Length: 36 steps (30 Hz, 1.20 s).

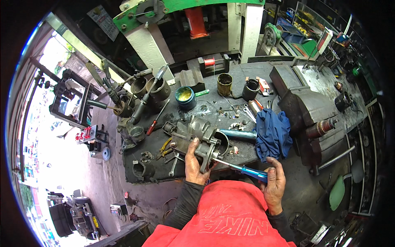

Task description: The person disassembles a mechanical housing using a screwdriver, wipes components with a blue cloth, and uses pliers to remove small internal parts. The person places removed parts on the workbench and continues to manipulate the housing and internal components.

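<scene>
My left hand (192, 165) grips a grey cast-metal housing (200, 131) at the bench's near edge, thumb up along its side. The housing has a round open end facing right. In my right hand (275, 186) is a screwdriver (252, 172) with a clear blue handle, held by the handle's end with the fingers partly curled. Its shaft points left, and the tip meets the housing's lower right flange. The exact contact is too small to make out. Behind the housing lies a blue cylindrical tool (238, 134), its right end by a crumpled blue cloth (273, 133).
A dark workbench (164, 119) carries a blue tub of yellow grease (185, 98), a red-handled screwdriver (152, 126), yellow-handled pliers (165, 149), wrenches (249, 113) and several tins. A large bench vise (306, 111) stands at the right. A green press frame (181, 9) rises behind.
</scene>
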Each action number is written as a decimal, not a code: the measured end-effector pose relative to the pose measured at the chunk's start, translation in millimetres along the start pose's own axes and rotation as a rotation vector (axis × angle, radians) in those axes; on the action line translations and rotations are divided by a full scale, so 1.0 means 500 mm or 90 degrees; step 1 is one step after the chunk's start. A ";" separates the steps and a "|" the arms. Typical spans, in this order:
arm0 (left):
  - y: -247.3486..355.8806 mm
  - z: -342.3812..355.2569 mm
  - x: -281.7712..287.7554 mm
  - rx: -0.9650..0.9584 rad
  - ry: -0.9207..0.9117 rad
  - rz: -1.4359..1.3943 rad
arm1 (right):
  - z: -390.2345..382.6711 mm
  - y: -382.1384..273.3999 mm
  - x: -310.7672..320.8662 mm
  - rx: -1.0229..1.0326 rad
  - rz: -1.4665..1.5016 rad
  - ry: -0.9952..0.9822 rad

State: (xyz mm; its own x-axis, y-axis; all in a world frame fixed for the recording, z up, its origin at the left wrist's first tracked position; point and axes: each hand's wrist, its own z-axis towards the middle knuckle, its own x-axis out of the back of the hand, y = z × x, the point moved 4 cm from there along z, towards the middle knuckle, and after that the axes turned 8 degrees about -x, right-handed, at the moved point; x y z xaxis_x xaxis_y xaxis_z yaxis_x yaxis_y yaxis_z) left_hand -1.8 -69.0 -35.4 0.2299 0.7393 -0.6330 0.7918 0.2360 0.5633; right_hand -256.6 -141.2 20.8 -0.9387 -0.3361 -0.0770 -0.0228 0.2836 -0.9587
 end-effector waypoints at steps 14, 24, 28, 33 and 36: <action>-0.008 0.007 0.005 -0.005 0.023 0.019 | 0.000 -0.001 0.002 0.079 0.005 -0.118; -0.009 0.006 0.003 0.008 0.011 0.020 | 0.006 0.019 0.009 -0.022 0.034 -0.093; -0.009 0.005 0.005 0.015 0.009 0.039 | 0.007 0.012 0.016 -0.056 0.033 -0.049; -0.010 0.004 0.009 0.016 0.025 0.043 | 0.000 0.000 0.012 0.027 -0.003 -0.095; -0.009 0.005 0.003 0.014 -0.002 0.038 | 0.003 0.021 0.010 -0.070 0.017 -0.031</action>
State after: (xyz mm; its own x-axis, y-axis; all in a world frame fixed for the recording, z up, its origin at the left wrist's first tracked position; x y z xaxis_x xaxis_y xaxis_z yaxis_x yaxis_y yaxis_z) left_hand -3.4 -70.5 -40.1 0.2796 0.7493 -0.6003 0.7887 0.1774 0.5887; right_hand -261.0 -141.2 9.8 -0.9218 -0.3693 -0.1176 -0.0382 0.3885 -0.9207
